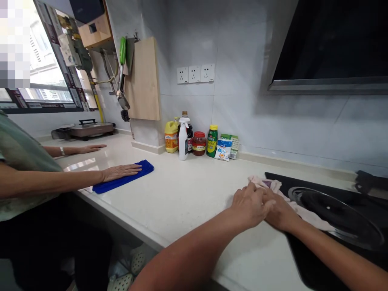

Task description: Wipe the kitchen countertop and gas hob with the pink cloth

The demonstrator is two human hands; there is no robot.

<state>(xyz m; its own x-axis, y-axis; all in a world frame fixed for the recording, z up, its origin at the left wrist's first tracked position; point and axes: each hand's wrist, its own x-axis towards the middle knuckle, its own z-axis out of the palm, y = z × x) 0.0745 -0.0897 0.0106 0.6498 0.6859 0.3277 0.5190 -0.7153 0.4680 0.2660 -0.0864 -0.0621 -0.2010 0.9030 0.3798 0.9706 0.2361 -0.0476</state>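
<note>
A pinkish-white cloth (pixel 311 215) lies bunched across the edge of the black cooktop (pixel 303 246) and the pale countertop (pixel 188 186). My left hand (pixel 250 205) has its fingers bent and closed at the cloth's near end, pressed against my right hand. Partly behind it, my right hand (pixel 278 210) is closed on the same cloth; its fingertips are hidden. A round glass lid (pixel 333 214) rests on the cooktop to the right of both hands.
At left another person's hand (pixel 121 173) presses a blue cloth (pixel 121 184) on the counter. Along the wall stand a white spray bottle (pixel 183 139), a red-lidded jar (pixel 199 143), a green bottle (pixel 212 141) and packets (pixel 223 149). An electric pan (pixel 86 129) sits far left.
</note>
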